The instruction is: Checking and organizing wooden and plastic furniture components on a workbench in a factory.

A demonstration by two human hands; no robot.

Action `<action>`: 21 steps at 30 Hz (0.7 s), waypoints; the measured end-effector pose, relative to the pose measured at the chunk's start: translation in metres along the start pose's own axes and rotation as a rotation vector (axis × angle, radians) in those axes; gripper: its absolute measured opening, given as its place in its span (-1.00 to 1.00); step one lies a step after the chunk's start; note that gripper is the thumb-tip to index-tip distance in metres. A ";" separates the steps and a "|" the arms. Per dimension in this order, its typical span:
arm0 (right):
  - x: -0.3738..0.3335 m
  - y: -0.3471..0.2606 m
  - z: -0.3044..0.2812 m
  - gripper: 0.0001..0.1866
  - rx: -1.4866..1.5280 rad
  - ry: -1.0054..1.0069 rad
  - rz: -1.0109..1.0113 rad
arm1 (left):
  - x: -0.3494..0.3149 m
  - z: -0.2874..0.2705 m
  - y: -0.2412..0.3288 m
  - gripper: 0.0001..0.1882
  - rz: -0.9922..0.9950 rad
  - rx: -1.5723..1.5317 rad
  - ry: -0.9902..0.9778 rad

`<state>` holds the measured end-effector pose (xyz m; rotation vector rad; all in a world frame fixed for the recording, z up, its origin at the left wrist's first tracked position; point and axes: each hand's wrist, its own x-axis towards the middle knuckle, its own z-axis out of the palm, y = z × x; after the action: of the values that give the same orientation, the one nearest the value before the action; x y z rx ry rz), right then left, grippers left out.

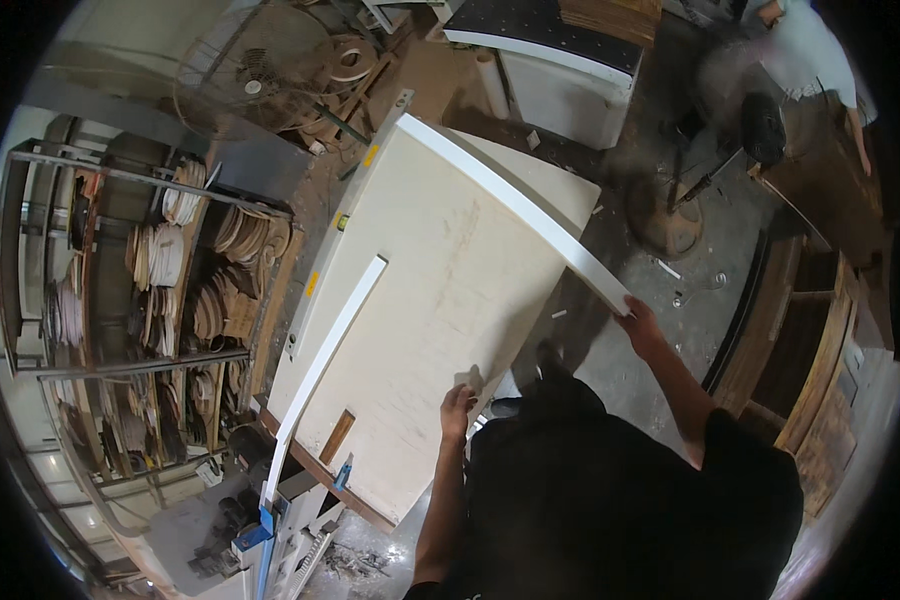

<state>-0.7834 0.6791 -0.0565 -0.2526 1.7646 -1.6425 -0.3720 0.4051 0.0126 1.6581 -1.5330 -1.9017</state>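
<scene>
My right hand (pixel 642 325) grips the near right end of a long, gently curved white strip (pixel 515 200). The strip slants across the work table (pixel 440 290), with its far end over the table's far corner and the held end out past the right edge. My left hand (pixel 458 408) hovers by the table's near right edge, fingers loosely bent, with nothing visible in them. A second curved white strip (pixel 332 345) lies along the table's left part and reaches past the near left corner. Along the left edge runs a long spirit level (pixel 315 285) with yellow marks.
A brown wood strip (pixel 338 437) and a small blue tool (pixel 343 475) lie near the table's near edge. Shelves of curved wooden pieces (pixel 210 310) stand at left, with a large fan (pixel 253 87) behind. Another person (pixel 815 50) is far right, beyond a curved wooden frame (pixel 810 370).
</scene>
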 end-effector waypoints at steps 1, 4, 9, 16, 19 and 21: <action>-0.009 0.004 -0.009 -0.49 0.242 0.055 0.143 | 0.003 0.003 0.002 -0.45 0.001 0.003 -0.010; -0.034 0.005 -0.011 -0.52 0.485 0.086 0.276 | 0.008 0.010 0.004 -0.49 0.025 0.008 -0.024; -0.022 0.017 -0.013 -0.56 0.310 0.079 0.157 | 0.020 0.025 0.008 -0.51 0.005 0.034 -0.102; 0.044 -0.009 0.001 -0.57 0.373 0.084 0.145 | 0.027 0.028 0.025 -0.53 0.010 0.085 -0.132; 0.075 -0.034 0.004 -0.49 0.416 0.033 0.237 | 0.028 0.022 0.024 -0.52 0.031 0.104 -0.116; 0.095 -0.043 -0.002 -0.38 0.454 0.093 0.313 | 0.023 0.020 0.024 -0.52 0.046 0.132 -0.124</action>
<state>-0.8683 0.6183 -0.0499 0.2983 1.3601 -1.7822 -0.4080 0.3891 0.0136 1.5663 -1.7644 -1.9512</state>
